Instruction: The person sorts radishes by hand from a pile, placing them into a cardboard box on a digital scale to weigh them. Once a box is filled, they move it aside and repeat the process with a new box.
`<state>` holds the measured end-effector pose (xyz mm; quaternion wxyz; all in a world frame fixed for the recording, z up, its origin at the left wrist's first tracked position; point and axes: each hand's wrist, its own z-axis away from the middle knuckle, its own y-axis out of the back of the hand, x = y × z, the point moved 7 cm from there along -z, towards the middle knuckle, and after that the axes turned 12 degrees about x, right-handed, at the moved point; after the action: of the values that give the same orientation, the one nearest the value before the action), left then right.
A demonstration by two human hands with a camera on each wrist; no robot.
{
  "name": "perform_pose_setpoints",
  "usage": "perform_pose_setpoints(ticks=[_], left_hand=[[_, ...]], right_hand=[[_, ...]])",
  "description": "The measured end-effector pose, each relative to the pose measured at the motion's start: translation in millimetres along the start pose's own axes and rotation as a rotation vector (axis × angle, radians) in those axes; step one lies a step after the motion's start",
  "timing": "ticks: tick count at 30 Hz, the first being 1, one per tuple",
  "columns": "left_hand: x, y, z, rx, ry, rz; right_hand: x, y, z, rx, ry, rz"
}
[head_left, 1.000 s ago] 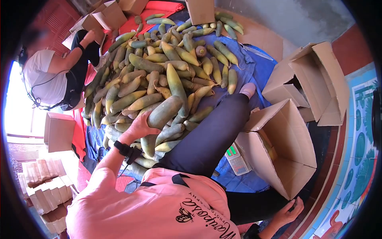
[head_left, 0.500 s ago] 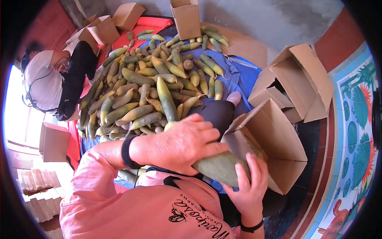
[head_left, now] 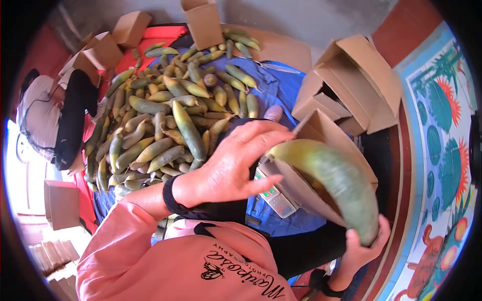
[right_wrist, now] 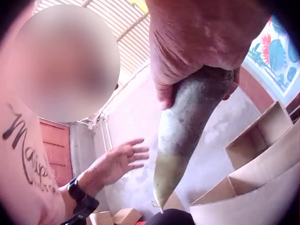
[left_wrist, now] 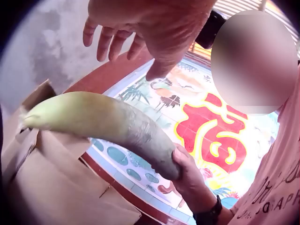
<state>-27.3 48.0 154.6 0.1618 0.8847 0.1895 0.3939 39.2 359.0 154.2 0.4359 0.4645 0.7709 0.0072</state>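
A large curved green radish (head_left: 331,170) is held up over the near open cardboard box (head_left: 307,199). My right hand (head_left: 364,251) grips its thick green end, thumb on one side, as the right wrist view also shows. The paler tapered tip points toward my left hand (head_left: 231,160), whose fingers are spread and hold nothing. In the left wrist view a gap shows between that hand (left_wrist: 145,28) and the radish (left_wrist: 103,117). A digital scale (head_left: 282,205) with a lit green display lies beside the box.
A big pile of green radishes (head_left: 150,145) covers the blue sheet ahead and to the left. Another open box (head_left: 366,85) lies at the right, before a tiled mural (head_left: 437,175). A second person (head_left: 37,110) sits at the far left near more boxes (head_left: 103,50).
The radish was lifted from the pile by the left hand, brought across to the right hand, then released by the left. The right hand has carried it rightward over the box.
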Motion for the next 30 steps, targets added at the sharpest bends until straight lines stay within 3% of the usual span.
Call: perform_pose_setpoints(ticks=[3,5,7,9,13,14,17,21,24,25,29,30], left_hand=[[-31,-20,15,-0.047,0.108,0.036],[-48,-35,23,-0.083,0.128,0.028],[-60,-49,28,-0.119,0.146,0.009],[-70,-66,34,-0.226,0.13,-0.087],[-79,-94,42,-0.382,-0.01,-0.169],[-79,-96,43,-0.331,-0.074,-0.203],[-84,-100,47,-0.368,-0.066,-0.222],[-89,-103,50,-0.377,-0.058,-0.234],[-89,-106,49,-0.379,-0.069,-0.209],[-91,-106,49,-0.379,-0.06,-0.213],[-90,-108,50,-0.429,-0.086,-0.178],[-90,-107,51,-0.41,-0.095,-0.209]], right_hand=[[43,14,-26,0.043,-0.248,-0.115],[69,20,-38,0.024,-0.259,-0.155],[99,16,-42,-0.01,-0.47,-0.195],[111,5,-51,-0.017,-0.44,-0.133],[147,-43,-55,-0.256,-0.524,0.058],[159,-60,-50,-0.353,-0.553,0.081],[182,-104,-34,-0.51,-0.681,0.157],[202,-148,-26,-0.578,-0.739,0.175],[204,-173,-12,-0.638,-0.983,0.115],[208,-178,-10,-0.649,-0.983,0.116],[250,-201,15,-0.849,-1.055,0.194],[263,-201,23,-0.936,-1.151,0.206]])
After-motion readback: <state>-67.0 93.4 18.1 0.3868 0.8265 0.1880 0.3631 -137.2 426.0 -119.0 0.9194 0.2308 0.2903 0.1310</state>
